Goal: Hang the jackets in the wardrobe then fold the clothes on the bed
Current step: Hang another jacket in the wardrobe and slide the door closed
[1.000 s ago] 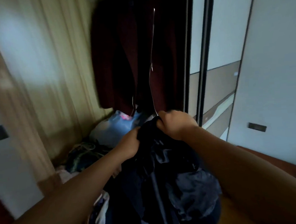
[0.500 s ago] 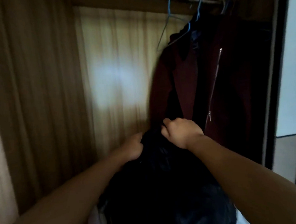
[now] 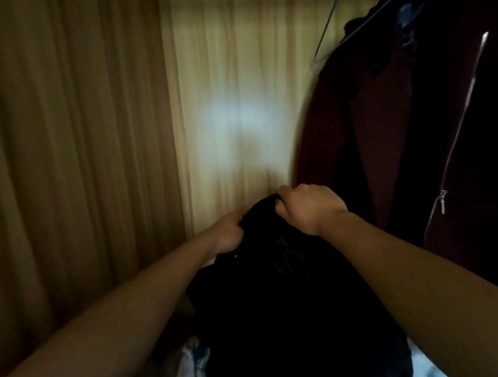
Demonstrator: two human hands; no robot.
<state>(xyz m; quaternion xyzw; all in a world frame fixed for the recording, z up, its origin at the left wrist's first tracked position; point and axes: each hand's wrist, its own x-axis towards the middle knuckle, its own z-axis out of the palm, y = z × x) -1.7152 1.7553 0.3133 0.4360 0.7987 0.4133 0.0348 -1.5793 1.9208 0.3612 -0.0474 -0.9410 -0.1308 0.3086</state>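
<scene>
The fingers (image 3: 283, 199) of the right hand (image 3: 310, 208) are curled closed over the top edge of a black jacket (image 3: 277, 297), bunching the fabric. The left hand (image 3: 227, 233) is clenched on the same jacket just to the left, its fingers mostly hidden in the cloth. The jacket hangs from both hands in front of the open wardrobe, between the two bare forearms. To the right, a maroon jacket (image 3: 379, 139) with a silver zipper (image 3: 459, 123) hangs on a thin wire hanger (image 3: 346, 33). The wardrobe's wood-grain back panel (image 3: 231, 102) stands behind the hands. Pale cloth (image 3: 189, 372) lies below the black jacket; the detail is blurred.
</scene>
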